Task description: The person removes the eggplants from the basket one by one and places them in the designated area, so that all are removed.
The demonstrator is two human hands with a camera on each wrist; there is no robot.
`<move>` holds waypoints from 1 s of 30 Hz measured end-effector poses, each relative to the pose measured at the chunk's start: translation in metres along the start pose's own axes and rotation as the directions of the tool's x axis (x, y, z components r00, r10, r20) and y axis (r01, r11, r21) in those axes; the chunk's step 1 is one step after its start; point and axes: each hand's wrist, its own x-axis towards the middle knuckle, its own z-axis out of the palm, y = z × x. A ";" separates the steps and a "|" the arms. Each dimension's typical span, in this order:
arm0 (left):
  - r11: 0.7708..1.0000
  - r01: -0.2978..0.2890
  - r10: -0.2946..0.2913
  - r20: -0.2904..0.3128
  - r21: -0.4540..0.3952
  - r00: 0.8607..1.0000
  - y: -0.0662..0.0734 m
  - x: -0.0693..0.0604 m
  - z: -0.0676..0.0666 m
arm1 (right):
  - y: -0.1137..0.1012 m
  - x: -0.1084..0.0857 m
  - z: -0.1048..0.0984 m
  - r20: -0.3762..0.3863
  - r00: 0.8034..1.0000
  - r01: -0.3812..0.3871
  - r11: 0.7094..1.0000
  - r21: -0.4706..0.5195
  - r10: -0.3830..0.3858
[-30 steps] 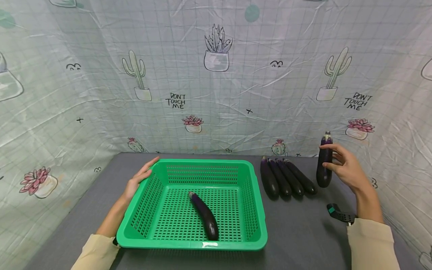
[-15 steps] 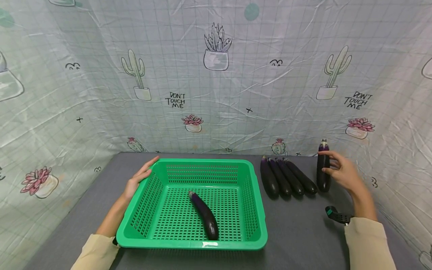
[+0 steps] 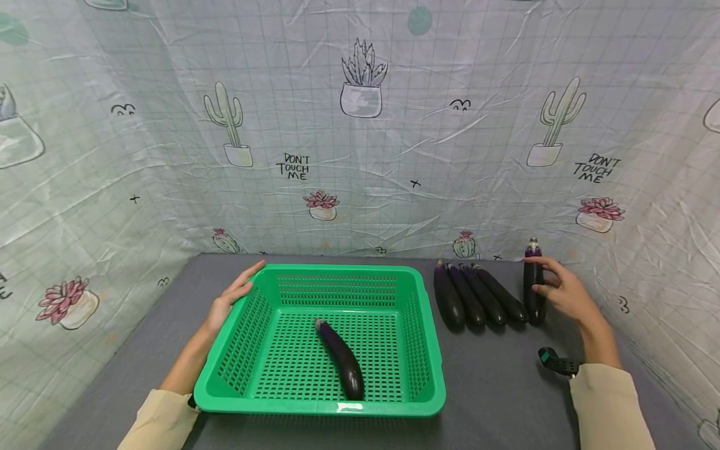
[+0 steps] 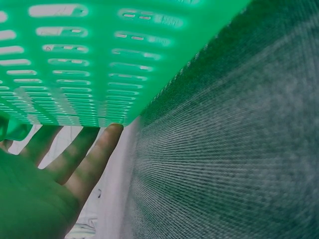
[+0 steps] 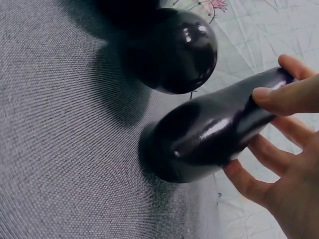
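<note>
A dark purple eggplant (image 3: pixel 534 294) is held in my right hand (image 3: pixel 568 290), thumb on one side and fingers on the other. In the right wrist view, the held eggplant (image 5: pixel 199 134) tilts, its rounded end at the table surface. Just left of it, several eggplants (image 3: pixel 472 297) lie side by side on the table. A green plastic basket (image 3: pixel 320 407) with slotted walls stands at centre, holding one curved eggplant (image 3: pixel 342 359). My left hand (image 3: pixel 224 307) rests against the basket's left side; the left wrist view shows its extended fingers (image 4: pixel 94 162) touching the outer wall.
A grey cloth-covered table (image 3: pixel 495 387) lies beneath everything. Behind it and at both sides hangs a pale curtain (image 3: pixel 382 156) printed with potted plants. A black strap device (image 3: pixel 557 362) sticks out from my right wrist.
My right hand has lowered the eggplant and moved it slightly left, close to the row's right end. The left hand and the basket have stayed put.
</note>
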 end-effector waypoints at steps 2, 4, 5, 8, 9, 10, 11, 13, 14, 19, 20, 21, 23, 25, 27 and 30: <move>1.000 0.014 -0.014 0.004 -0.024 1.000 0.000 0.000 0.000 | 0.000 0.000 0.001 0.030 0.999 -0.027 1.000 0.009 0.027; 0.999 0.019 -0.019 0.011 -0.042 1.000 0.001 0.000 0.001 | -0.001 0.001 0.002 0.055 0.997 -0.051 0.998 0.024 0.049; 0.999 0.018 -0.018 0.010 -0.042 1.000 0.001 0.000 0.001 | 0.000 0.001 0.002 0.064 0.996 -0.056 0.998 0.031 0.054; 0.999 0.019 -0.018 0.009 -0.042 1.000 0.001 0.001 0.001 | 0.001 0.001 0.003 0.061 0.997 -0.039 0.999 0.032 0.037; 0.999 0.017 -0.016 0.007 -0.038 1.000 0.001 0.001 0.001 | 0.002 0.001 0.004 0.056 0.998 -0.028 0.999 0.031 0.026; 0.999 0.018 -0.018 0.005 -0.034 1.000 0.000 0.001 0.000 | 0.003 0.001 0.004 0.047 0.999 -0.011 0.999 0.030 0.010; 0.999 0.017 -0.017 0.004 -0.029 1.000 0.000 0.001 0.000 | 0.005 0.001 0.005 0.038 0.999 0.004 1.000 0.029 -0.005; 0.999 0.017 -0.017 0.005 -0.029 1.000 0.000 0.001 0.000 | 0.008 0.001 0.007 0.019 0.999 0.026 0.999 0.027 -0.026; 0.999 0.018 -0.018 0.005 -0.028 1.000 0.000 0.001 0.000 | 0.010 0.001 0.008 0.010 0.999 0.033 0.999 0.032 -0.033; 0.999 0.018 -0.018 0.009 -0.035 1.000 0.001 0.001 0.001 | 0.017 0.001 0.013 -0.036 0.998 0.044 0.999 0.032 -0.043; 0.999 0.019 -0.018 0.008 -0.033 1.000 0.001 0.001 0.001 | 0.018 0.001 0.014 -0.046 0.998 0.041 0.999 0.024 -0.039; 0.999 0.018 -0.018 0.007 -0.029 1.000 0.001 0.001 0.001 | 0.018 0.001 0.014 -0.045 0.999 0.027 1.000 0.014 -0.027; 0.999 0.020 -0.020 0.003 -0.024 1.000 0.002 0.001 0.002 | 0.018 0.000 0.014 -0.037 0.999 -0.006 1.000 -0.001 0.006; 0.999 0.023 -0.023 0.007 -0.043 1.000 0.002 0.000 0.002 | 0.018 -0.001 0.015 -0.028 0.999 -0.026 0.999 -0.029 0.025; 0.998 0.025 -0.024 0.012 -0.064 1.000 0.003 0.000 0.003 | 0.017 -0.001 0.015 -0.004 0.999 -0.049 0.997 -0.052 0.048; 0.994 0.029 -0.026 0.024 -0.105 0.999 0.003 -0.001 0.003 | 0.017 0.000 0.016 0.007 0.998 -0.058 0.995 -0.079 0.059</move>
